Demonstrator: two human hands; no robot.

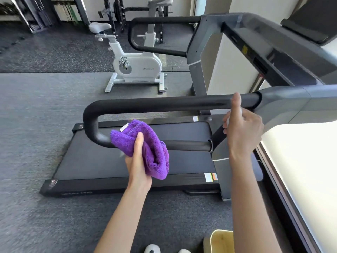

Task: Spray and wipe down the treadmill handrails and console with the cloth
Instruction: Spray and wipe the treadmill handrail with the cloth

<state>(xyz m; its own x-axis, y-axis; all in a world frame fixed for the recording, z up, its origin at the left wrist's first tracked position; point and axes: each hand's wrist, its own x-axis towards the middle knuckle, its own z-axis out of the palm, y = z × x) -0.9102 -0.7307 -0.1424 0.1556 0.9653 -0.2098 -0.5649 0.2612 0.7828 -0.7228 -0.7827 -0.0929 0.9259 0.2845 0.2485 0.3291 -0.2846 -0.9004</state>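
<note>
Yellowish bin (221,241) is sitting beneath my right hand (243,132), whose curled fingers are gripping a white spray bottle (228,121) beside the near handrail (164,105), while my left hand (139,161) is pinching the purple cloth (145,148) against its lower bar.

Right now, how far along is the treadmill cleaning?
Nothing shows as finished; no rail looks wet or wiped. In hand: the left hand holds the purple cloth against the near handrail, while the right hand grips something white, probably the sprayer. Left: the far handrail and console.
</note>
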